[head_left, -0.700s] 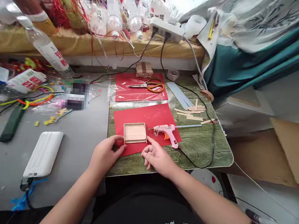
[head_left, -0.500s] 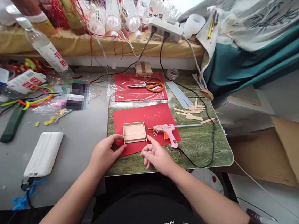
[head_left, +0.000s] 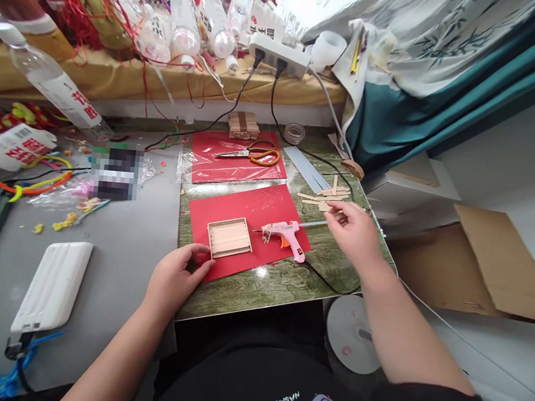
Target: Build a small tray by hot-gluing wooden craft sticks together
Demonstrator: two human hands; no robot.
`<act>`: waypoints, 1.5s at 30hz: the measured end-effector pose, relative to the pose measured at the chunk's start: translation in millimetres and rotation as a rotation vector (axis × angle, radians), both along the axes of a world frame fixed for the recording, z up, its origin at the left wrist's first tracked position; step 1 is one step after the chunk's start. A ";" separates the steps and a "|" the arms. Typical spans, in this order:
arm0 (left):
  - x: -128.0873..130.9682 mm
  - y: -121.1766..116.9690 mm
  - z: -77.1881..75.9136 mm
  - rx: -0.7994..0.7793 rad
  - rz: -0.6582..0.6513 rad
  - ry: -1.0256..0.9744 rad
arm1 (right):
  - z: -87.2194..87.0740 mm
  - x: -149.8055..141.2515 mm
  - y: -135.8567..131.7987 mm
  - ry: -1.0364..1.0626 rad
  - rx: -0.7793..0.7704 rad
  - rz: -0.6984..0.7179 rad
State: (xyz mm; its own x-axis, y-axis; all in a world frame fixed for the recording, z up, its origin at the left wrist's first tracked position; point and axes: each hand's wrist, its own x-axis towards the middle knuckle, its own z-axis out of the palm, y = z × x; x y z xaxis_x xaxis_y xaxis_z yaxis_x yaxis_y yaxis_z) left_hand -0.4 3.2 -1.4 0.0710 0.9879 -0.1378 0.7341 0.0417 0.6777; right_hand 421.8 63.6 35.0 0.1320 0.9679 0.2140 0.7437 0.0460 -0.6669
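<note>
A small shallow tray of wooden craft sticks [head_left: 230, 237] lies on a red sheet [head_left: 269, 204]. At its lower left corner is my left hand [head_left: 174, 278], thumb and fingers apart around the corner, fingertips at or very near the wood. My right hand [head_left: 357, 233] hovers over the loose craft sticks [head_left: 314, 198] on the right, fingers bent and parted. Its fingertips hide some sticks, so contact is unclear. Between the hands rests a pink hot glue gun [head_left: 288, 233], nozzle toward the tray, a glue stick in its back end.
Scissors [head_left: 259, 155] lie on a plastic-wrapped red pack [head_left: 232, 172]. Behind are a bundle of craft sticks [head_left: 243, 126], a tape roll [head_left: 294, 133] and glue sticks [head_left: 307, 170]. A power strip [head_left: 280, 55] sits on the ledge. A white power bank [head_left: 52, 288] is at left.
My right hand has moved from beside the tray, rightward past the glue gun to the loose sticks. My left hand stays at the tray's corner. The view has shifted slightly right.
</note>
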 end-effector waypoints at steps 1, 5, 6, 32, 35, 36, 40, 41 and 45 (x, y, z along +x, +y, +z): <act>0.1 0.2 0.1 -0.001 -0.002 0.005 | 0.4 19.0 13.8 -0.160 -0.003 0.011; 0.9 0.6 0.4 0.000 0.004 0.022 | -12.8 67.3 52.2 -0.514 -0.095 0.155; 1.4 0.4 0.5 0.008 0.003 0.019 | -18.1 72.3 57.9 -0.559 -0.122 0.181; -17.9 39.6 10.6 0.174 -0.018 0.249 | -43.5 97.8 91.0 -0.526 -0.321 0.379; -20.0 47.9 11.5 0.128 0.008 0.207 | -39.3 91.0 84.4 -0.568 -0.222 0.407; -20.2 50.2 11.9 0.112 0.016 0.188 | -36.3 87.3 80.5 -0.570 -0.179 0.413; -20.0 57.1 13.9 0.103 -0.015 0.146 | -13.4 60.9 61.4 -0.446 -0.035 0.388; -20.0 58.3 14.1 0.107 -0.035 0.142 | -5.8 50.7 57.8 -0.382 -0.022 0.393; -21.0 61.2 10.2 0.118 -0.068 0.122 | 20.7 -5.7 59.7 -0.149 -0.065 0.424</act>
